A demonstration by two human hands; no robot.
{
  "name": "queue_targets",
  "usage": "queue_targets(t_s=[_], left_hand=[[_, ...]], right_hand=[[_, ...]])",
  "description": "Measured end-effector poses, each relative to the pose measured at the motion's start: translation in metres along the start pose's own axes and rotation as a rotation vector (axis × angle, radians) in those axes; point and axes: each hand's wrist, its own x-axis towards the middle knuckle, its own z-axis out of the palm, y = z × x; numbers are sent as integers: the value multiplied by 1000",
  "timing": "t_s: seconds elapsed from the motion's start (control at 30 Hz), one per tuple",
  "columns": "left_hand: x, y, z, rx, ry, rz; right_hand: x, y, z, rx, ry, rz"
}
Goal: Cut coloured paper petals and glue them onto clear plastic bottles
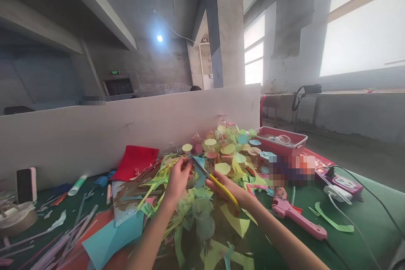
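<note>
My left hand [181, 175] pinches a small piece of blue paper [200, 181] near the middle of the table. In my right hand [223, 183] is a pair of scissors [218, 183] with yellow handles, its blades lying against the blue paper. Whether the blades are parted I cannot tell. Below and around both hands lies a heap of green and yellow paper scraps [186, 206]. Just beyond them stand several clear plastic cups with round paper pieces [210, 143] in yellow, green, pink and blue on them.
A pink hot glue gun [297, 219] with a cord lies at the right, near a power strip [348, 185]. Behind it is a red basket [281, 145]. Red paper [135, 162], blue paper [115, 238] and a glue stick [77, 185] are at the left. A white partition [95, 135] rises behind.
</note>
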Motion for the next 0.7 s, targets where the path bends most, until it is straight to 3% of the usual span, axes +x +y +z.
queue_targets(t_s=[0.23, 0.7], left_hand=[[-1, -4, 4, -54, -2, -32], [-13, -14, 16, -148, 70, -103]], right_hand=[[6, 8, 2, -19, 17, -13], [-8, -15, 9, 76, 16, 85]])
